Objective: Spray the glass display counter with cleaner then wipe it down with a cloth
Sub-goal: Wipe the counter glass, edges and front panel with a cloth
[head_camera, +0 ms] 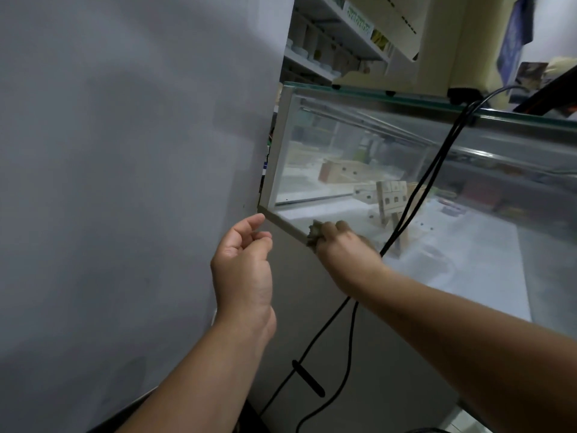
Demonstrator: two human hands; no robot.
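Observation:
The glass display counter (359,145) fills the right half of the view, with small wooden boxes (392,195) inside it. My right hand (342,245) grips a bunched grey-brown cloth (315,234) and presses it against the lower left corner of the front glass, at the frame. My left hand (243,264) hovers just left of that corner with its fingers loosely curled and nothing in it. No spray bottle is in view.
A grey wall (125,182) stands close on the left. Black cables (421,195) hang down across the front glass to the floor. A beige machine (437,42) sits on the counter top, with shelves (327,42) of goods behind.

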